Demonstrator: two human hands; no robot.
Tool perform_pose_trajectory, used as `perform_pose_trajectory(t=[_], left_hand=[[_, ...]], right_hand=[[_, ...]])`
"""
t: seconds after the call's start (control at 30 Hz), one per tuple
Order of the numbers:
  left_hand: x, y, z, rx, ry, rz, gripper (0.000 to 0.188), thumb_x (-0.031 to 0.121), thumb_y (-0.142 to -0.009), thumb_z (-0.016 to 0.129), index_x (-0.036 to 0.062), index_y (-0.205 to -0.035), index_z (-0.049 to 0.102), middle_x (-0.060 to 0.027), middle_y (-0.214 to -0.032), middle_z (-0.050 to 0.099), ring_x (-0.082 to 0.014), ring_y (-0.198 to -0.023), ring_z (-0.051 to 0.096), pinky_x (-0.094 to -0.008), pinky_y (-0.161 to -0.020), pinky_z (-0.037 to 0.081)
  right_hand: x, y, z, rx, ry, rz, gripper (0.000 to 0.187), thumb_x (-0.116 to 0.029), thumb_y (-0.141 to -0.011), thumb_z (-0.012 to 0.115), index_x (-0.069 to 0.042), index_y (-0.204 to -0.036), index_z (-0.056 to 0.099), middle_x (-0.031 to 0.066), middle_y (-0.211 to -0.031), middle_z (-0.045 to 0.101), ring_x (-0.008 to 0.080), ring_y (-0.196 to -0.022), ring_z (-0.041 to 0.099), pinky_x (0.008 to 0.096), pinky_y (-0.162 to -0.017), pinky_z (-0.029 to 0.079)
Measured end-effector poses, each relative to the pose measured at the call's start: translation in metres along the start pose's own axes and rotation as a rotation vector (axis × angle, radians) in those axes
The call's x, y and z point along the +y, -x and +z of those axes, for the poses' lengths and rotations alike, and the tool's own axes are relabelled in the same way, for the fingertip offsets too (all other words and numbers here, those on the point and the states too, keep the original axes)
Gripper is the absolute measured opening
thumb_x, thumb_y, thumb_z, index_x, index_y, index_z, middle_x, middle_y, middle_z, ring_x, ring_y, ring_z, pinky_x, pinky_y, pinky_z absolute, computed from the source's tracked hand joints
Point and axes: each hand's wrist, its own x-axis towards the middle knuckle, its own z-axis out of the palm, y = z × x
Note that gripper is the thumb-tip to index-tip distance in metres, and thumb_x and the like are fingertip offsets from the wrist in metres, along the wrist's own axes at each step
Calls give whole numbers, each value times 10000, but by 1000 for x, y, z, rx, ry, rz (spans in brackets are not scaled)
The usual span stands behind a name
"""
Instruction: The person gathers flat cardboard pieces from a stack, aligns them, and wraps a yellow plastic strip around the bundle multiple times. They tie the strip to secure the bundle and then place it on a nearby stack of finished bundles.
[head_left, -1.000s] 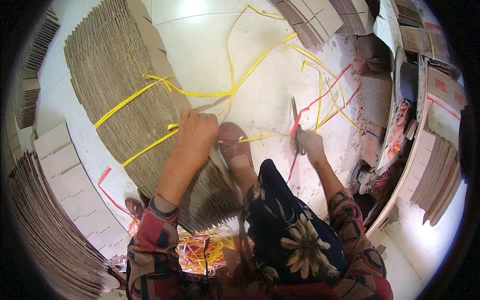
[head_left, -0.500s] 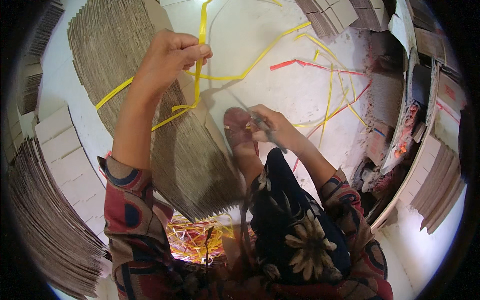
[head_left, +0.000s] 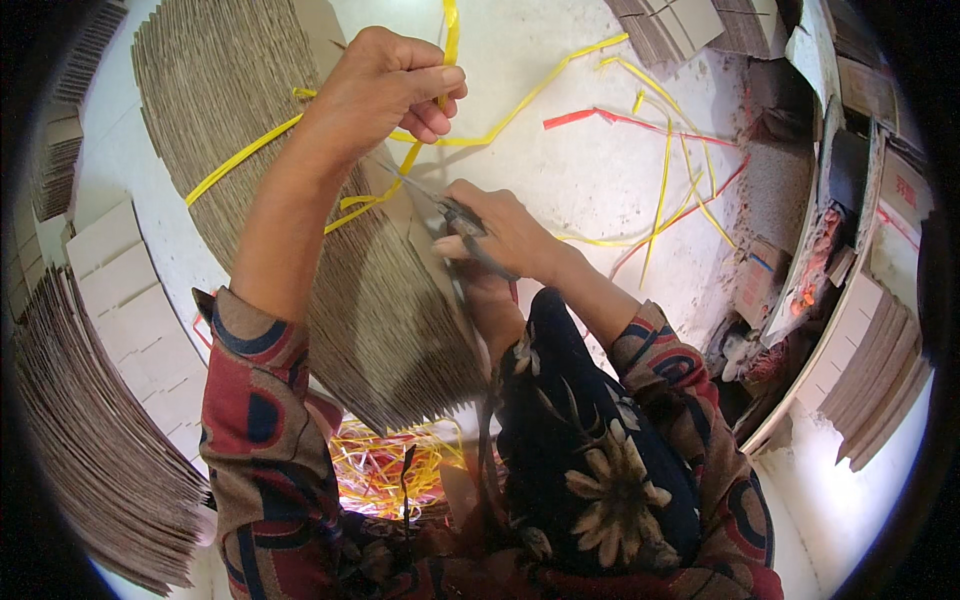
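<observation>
My left hand (head_left: 405, 85) is closed in a pinch on a yellow plastic strap (head_left: 451, 40), holding its end up above the floor. The strap runs down to a knot at the edge of a long bundle of flat cardboard sheets (head_left: 240, 110) and passes around the bundle. In my right hand (head_left: 500, 230) is a pair of dark-handled scissors (head_left: 462, 218). Their thin metal blades point up and left, close to the strap just above the knot. Whether the blades touch the strap I cannot tell.
Loose yellow strap (head_left: 545, 92) and red strap (head_left: 575, 121) lie on the pale floor. Tangled straps (head_left: 385, 465) are heaped near my lap. More cardboard stacks stand at the left (head_left: 95, 430) and far right (head_left: 665, 30). Cardboard and debris (head_left: 780, 190) line the right side.
My right hand has moved up and left, bringing the scissors from beside my foot to the strap by the knot. My left hand has shifted up and right, still gripping the strap.
</observation>
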Motion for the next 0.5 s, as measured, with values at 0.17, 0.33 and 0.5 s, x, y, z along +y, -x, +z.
perform_pose_trajectory(t=[0.17, 0.33, 0.5], left_hand=[[-4, -2, 7, -7, 30, 5, 251, 235, -880, 583, -2, -869, 665, -38, -710, 642, -68, -568, 600, -203, -548, 511], [-10, -4, 17, 133, -698, 384, 147, 122, -810, 574, 10, -721, 607, -88, -663, 619, -247, -620, 615, -329, -568, 503], [-41, 6, 28, 81, -1278, 492, 44, 53, -734, 547, 34, -730, 587, -162, -771, 613, -353, -714, 600, -417, -613, 474]], right_hand=[[-5, 0, -1, 9, -13, 40, 513, -460, -736, 658, 4, -896, 511, 233, -765, 563, 439, -736, 555, 447, -653, 435], [18, 15, 2, 71, -112, 140, 529, -455, -723, 679, -14, -978, 539, 220, -798, 594, 410, -776, 592, 423, -684, 458], [43, 50, -1, 51, 42, 305, 535, -454, -729, 669, -29, -1020, 524, 217, -819, 605, 404, -797, 595, 415, -701, 463]])
